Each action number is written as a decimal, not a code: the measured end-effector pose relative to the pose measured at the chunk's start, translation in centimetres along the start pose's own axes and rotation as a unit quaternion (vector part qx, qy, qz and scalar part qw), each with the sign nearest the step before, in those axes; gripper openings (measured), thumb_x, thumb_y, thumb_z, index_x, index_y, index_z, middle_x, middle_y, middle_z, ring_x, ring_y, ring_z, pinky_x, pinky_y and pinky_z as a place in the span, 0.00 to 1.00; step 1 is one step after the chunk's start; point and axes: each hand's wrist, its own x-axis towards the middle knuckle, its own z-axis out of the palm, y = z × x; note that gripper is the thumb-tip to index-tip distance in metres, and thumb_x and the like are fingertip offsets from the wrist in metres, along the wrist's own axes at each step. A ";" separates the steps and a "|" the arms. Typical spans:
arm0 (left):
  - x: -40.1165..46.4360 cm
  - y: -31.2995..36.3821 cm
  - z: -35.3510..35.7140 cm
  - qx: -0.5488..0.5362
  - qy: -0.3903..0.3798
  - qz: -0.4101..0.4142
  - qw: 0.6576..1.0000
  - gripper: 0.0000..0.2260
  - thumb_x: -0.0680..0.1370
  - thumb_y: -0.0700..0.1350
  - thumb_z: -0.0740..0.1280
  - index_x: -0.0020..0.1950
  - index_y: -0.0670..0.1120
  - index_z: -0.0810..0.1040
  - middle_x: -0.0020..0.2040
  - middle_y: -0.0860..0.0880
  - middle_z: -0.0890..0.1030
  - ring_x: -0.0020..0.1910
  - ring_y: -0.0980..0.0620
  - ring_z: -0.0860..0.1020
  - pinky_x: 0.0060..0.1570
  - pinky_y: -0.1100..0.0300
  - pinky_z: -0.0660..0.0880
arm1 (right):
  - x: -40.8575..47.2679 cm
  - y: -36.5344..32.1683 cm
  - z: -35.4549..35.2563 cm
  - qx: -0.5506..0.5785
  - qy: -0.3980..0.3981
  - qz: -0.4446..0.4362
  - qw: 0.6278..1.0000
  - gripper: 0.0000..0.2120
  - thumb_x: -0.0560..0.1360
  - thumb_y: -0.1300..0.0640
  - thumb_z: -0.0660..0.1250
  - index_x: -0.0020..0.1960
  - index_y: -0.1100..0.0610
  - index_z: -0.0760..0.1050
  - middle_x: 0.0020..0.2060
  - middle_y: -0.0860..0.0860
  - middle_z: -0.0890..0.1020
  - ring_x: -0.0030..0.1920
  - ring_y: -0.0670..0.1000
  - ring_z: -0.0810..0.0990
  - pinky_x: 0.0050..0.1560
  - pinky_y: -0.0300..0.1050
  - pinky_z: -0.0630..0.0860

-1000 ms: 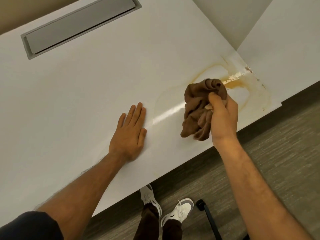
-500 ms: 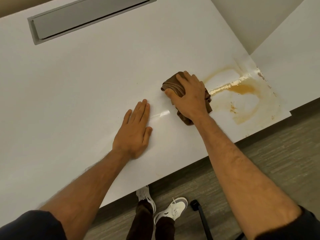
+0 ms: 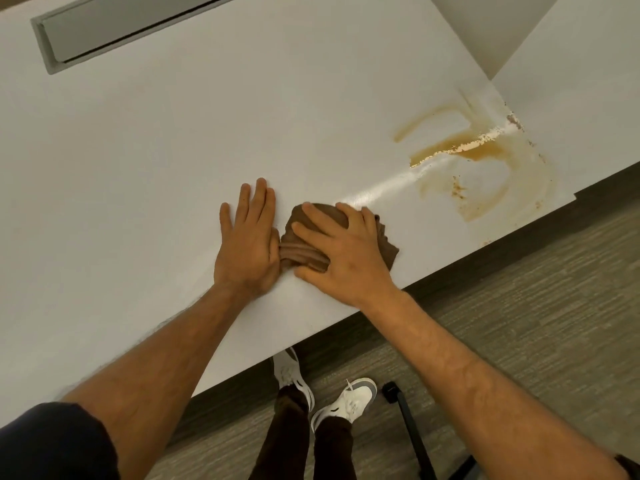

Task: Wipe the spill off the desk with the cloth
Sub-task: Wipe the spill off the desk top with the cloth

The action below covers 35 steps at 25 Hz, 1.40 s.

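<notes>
The brown cloth (image 3: 341, 239) lies bunched on the white bench (image 3: 173, 161) close to its near edge, roughly midway along the visible length of that edge. The right hand (image 3: 341, 252) lies on top of the cloth, palm down, its fingers (image 3: 320, 220) spread and nearly straight, pressing the fabric flat against the surface rather than curling round it; the thumb sits at the near side of the bundle. The left hand (image 3: 247, 242) rests flat on the bench just beside the cloth, fingers straight and held together, its thumb side touching the rolled folds of the fabric. The spill (image 3: 481, 157), an amber-brown liquid with pale ring-like smears around it, sits toward the right-hand corner of the bench, well apart from the cloth, with a glossy streak running between the two. A grey recessed panel (image 3: 131, 24) is set into the bench near its far edge. A second white surface (image 3: 581, 91) adjoins the bench at the far right corner. Below the near edge, grey carpeted floor (image 3: 519, 306) shows, along with the person's white shoes (image 3: 346, 403) and a black chair leg (image 3: 412, 431).
</notes>
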 end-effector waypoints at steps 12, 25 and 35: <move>-0.6 -0.2 0.0 0.030 -0.001 0.000 1.000 0.30 0.83 0.46 0.47 0.85 0.40 0.52 0.86 0.42 0.50 0.85 0.40 0.47 0.81 0.35 0.48 | -11.5 -2.1 1.1 -0.022 -0.098 -0.098 0.990 0.34 0.70 0.53 0.80 0.72 0.48 0.70 0.75 0.51 0.70 0.57 0.58 0.76 0.51 0.56 0.80; 0.6 -1.5 1.1 0.046 -0.004 0.010 0.999 0.30 0.84 0.53 0.45 0.85 0.44 0.48 0.86 0.45 0.48 0.85 0.41 0.46 0.80 0.35 0.48 | -12.2 16.1 -16.2 0.150 0.265 0.418 0.856 0.22 0.74 0.50 0.75 0.65 0.37 0.74 0.46 0.44 0.85 0.37 0.45 0.86 0.43 0.46 0.86; 0.5 -0.5 1.0 0.053 0.001 0.008 0.999 0.30 0.83 0.53 0.46 0.84 0.41 0.52 0.86 0.42 0.51 0.84 0.39 0.48 0.78 0.35 0.49 | -11.0 20.4 -13.3 -0.039 0.143 0.374 0.916 0.29 0.76 0.55 0.75 0.75 0.49 0.71 0.75 0.51 0.72 0.62 0.52 0.74 0.65 0.49 0.75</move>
